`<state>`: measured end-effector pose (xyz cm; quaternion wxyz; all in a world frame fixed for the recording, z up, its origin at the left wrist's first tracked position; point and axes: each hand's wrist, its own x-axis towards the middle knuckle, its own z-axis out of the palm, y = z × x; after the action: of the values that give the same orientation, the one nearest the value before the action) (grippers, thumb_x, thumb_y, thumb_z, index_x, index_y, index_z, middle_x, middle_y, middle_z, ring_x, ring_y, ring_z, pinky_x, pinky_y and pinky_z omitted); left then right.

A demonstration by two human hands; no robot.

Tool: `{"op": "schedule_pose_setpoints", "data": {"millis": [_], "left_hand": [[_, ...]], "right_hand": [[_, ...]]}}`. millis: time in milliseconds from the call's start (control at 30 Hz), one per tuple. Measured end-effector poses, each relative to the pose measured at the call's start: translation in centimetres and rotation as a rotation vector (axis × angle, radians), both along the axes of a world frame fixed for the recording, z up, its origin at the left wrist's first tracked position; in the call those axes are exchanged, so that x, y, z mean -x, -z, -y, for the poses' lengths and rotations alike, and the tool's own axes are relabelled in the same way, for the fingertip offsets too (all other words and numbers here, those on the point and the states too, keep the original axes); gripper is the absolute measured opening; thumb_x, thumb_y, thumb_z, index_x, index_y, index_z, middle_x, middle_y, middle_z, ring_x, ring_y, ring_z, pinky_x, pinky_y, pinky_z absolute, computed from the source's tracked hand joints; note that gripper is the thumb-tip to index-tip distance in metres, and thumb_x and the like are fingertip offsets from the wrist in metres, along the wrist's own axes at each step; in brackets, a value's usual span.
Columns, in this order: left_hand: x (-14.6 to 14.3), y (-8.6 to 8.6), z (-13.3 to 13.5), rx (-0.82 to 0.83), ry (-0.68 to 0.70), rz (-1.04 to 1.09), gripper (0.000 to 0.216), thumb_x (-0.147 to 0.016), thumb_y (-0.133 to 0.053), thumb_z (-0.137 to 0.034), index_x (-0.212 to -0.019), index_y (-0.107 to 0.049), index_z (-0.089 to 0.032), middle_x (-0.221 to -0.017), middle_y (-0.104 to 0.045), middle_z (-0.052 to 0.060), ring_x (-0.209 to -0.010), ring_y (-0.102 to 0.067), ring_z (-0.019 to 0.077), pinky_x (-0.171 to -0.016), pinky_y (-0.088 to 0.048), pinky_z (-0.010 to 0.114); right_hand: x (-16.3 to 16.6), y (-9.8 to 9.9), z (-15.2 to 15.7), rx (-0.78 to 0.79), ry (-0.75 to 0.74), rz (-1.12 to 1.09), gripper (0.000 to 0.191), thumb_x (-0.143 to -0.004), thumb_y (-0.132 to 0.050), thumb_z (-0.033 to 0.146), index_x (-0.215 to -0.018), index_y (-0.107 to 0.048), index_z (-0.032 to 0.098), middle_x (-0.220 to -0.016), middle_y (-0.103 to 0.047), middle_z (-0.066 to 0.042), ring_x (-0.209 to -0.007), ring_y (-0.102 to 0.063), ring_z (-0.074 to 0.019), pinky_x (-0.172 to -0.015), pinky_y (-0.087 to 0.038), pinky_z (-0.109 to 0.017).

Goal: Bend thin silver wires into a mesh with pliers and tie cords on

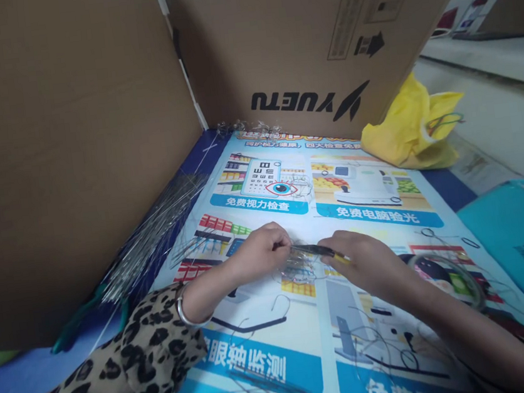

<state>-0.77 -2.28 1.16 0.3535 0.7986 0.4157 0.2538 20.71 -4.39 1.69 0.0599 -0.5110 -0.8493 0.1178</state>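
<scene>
My right hand [361, 258] grips a pair of pliers [313, 249] with dark jaws and yellow on the handles. The jaws point left and reach the fingertips of my left hand [268, 250]. That hand is closed in a pinch on a thin wire, most of which is hidden by the fingers. Just below both hands lies a tangle of bent wire pieces [297, 269] on the printed poster [321, 278]. A silver bangle [183, 313] circles my left wrist, above a leopard-print sleeve [134, 368].
Cardboard walls [273, 44] stand at the left and back. Long straight wires [152, 228] lie bundled along the left wall. Small wire pieces [249, 126] sit at the back. Rightward are a yellow bag [412, 129], a turquoise box [523, 242] and a wire coil [473, 283]. Loose wires [273, 381] lie in front.
</scene>
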Motion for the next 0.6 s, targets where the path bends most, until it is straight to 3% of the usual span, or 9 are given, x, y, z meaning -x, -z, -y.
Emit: {"op": "schedule_pose_setpoints", "data": {"millis": [100,233,600], "left_hand": [[0.0,-0.1,0.0,-0.009,0.033,-0.021,0.014,-0.071,-0.046,-0.005,-0.064,-0.053,-0.015,-0.078,-0.057,0.002,-0.078,-0.054,0.0133,-0.074,-0.043,0.026],[0.0,0.1,0.0,0.008,0.060,-0.016,0.015,-0.071,-0.045,-0.006,-0.064,-0.054,-0.015,-0.079,-0.057,0.002,-0.078,-0.054,0.0129,-0.074,-0.043,0.026],[0.1,0.4,-0.1,0.033,0.064,-0.003,0.015,-0.071,-0.046,-0.006,-0.064,-0.056,-0.015,-0.075,-0.057,0.002,-0.078,-0.053,0.0132,-0.075,-0.042,0.026]], "right_hand": [[-0.2,-0.1,-0.1,0.057,-0.015,-0.030,0.021,-0.083,-0.046,0.027,-0.097,-0.062,0.023,-0.087,-0.062,-0.002,-0.079,-0.056,-0.0158,-0.068,-0.040,-0.025],[-0.3,-0.3,0.0,-0.022,-0.065,0.035,0.021,-0.084,-0.046,0.027,-0.097,-0.062,0.023,-0.085,-0.061,-0.003,-0.080,-0.055,-0.0169,-0.070,-0.038,-0.027],[0.5,-1.9,1.6,-0.516,-0.176,0.445,0.020,-0.080,-0.049,0.014,-0.095,-0.061,0.020,-0.076,-0.055,-0.005,-0.073,-0.045,-0.0205,-0.065,-0.025,-0.033]]}}
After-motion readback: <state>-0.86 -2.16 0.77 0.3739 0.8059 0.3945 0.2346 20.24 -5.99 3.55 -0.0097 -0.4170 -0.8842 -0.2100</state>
